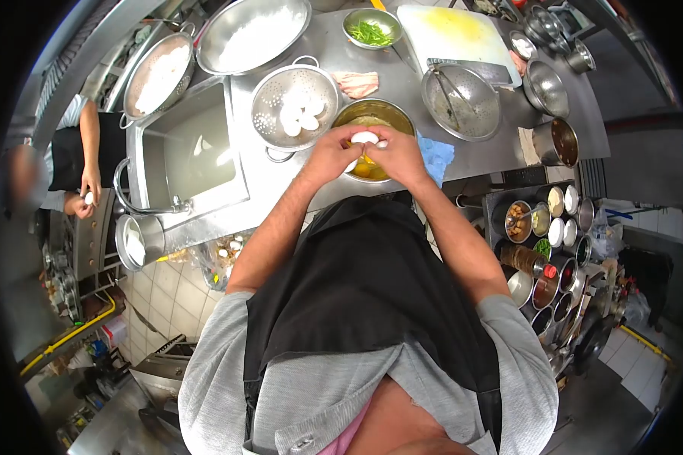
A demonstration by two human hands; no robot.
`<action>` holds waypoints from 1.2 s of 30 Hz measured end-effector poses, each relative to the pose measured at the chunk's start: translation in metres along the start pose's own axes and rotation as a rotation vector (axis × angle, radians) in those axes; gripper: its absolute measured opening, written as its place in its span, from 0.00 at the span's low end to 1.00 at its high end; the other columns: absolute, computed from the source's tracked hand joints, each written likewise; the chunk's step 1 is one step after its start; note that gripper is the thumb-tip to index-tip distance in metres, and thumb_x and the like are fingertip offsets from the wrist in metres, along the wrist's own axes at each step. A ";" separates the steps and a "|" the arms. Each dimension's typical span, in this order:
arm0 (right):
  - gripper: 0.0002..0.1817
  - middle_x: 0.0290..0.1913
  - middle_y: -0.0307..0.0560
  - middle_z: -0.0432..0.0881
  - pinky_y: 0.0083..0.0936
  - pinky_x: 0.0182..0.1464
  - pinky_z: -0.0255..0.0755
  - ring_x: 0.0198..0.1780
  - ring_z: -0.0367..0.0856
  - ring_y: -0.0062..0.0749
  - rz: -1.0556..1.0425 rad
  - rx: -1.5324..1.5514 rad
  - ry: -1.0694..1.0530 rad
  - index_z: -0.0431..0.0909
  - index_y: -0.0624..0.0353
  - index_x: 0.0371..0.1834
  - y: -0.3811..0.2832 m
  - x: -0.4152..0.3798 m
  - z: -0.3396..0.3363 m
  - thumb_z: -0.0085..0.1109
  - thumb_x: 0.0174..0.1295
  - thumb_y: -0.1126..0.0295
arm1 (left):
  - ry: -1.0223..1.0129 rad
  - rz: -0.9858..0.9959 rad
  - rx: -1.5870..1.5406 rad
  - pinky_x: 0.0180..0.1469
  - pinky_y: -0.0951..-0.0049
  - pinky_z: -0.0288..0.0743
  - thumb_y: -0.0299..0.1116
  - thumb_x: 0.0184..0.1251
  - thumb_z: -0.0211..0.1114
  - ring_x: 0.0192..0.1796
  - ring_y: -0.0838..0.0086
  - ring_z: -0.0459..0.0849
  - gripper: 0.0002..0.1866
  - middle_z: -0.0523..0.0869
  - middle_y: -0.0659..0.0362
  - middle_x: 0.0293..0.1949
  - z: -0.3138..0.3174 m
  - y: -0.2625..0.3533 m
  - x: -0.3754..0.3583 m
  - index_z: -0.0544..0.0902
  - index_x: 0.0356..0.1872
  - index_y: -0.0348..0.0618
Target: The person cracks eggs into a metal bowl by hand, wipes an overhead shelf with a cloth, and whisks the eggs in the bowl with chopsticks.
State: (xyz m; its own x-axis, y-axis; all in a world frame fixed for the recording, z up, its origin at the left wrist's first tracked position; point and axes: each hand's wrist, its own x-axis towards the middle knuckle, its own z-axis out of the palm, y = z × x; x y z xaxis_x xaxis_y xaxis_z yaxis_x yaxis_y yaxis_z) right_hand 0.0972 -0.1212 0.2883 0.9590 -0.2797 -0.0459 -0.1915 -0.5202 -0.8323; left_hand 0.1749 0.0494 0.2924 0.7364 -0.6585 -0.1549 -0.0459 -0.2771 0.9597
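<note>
Above a steel pot point(407, 120) with yellow yolks point(372, 170) in it, my two hands come together. My left hand point(331, 157) and my right hand point(399, 156) are both closed around a white egg point(364, 138). Its shell looks broken, with pieces showing between the fingers and yellow just below them. Left of the pot, a perforated colander point(264, 97) holds several whole white eggs point(309, 121). A blue cloth point(435, 157) lies by the pot's right side.
A sink point(152, 163) with a curved faucet point(121, 180) is on the left; beyond it a co-worker's hands point(89, 193) hold an egg. A second colander point(474, 106), a cutting board point(455, 34) and a bowl of chopped greens point(371, 32) stand at the back. Sauce containers point(546, 288) crowd the right.
</note>
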 end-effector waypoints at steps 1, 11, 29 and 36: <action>0.23 0.45 0.56 0.90 0.38 0.51 0.82 0.47 0.89 0.49 0.004 -0.058 0.012 0.87 0.53 0.56 -0.004 0.000 0.000 0.68 0.59 0.55 | 0.011 0.005 -0.036 0.50 0.77 0.80 0.24 0.69 0.66 0.47 0.81 0.85 0.20 0.89 0.59 0.49 0.002 -0.004 0.003 0.83 0.61 0.38; 0.21 0.46 0.53 0.90 0.43 0.50 0.82 0.45 0.88 0.53 -0.143 -0.164 0.070 0.88 0.51 0.53 0.011 0.016 0.002 0.69 0.58 0.57 | 0.030 0.101 0.177 0.48 0.76 0.82 0.25 0.67 0.68 0.43 0.79 0.87 0.19 0.92 0.56 0.45 0.000 -0.009 0.022 0.85 0.60 0.36; 0.25 0.44 0.49 0.88 0.30 0.48 0.81 0.43 0.88 0.36 -0.119 -0.138 -0.020 0.81 0.53 0.61 -0.023 0.032 -0.039 0.73 0.61 0.61 | 0.074 0.339 0.292 0.49 0.68 0.82 0.31 0.62 0.75 0.41 0.66 0.85 0.26 0.87 0.52 0.46 -0.020 0.022 0.031 0.83 0.64 0.48; 0.23 0.40 0.47 0.89 0.25 0.45 0.78 0.39 0.86 0.28 -0.008 0.471 -0.189 0.82 0.57 0.58 -0.049 0.033 -0.010 0.74 0.60 0.65 | 0.301 0.039 -0.109 0.46 0.77 0.77 0.32 0.64 0.77 0.41 0.81 0.78 0.25 0.82 0.65 0.41 -0.058 0.021 -0.049 0.83 0.63 0.45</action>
State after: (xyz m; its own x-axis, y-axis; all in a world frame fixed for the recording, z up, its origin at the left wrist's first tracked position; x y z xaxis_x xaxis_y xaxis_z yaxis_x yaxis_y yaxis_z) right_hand 0.1358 -0.1129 0.3332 0.9894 -0.1037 -0.1017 -0.1110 -0.0885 -0.9899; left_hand 0.1772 0.1167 0.3336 0.9031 -0.4257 -0.0567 -0.0176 -0.1686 0.9855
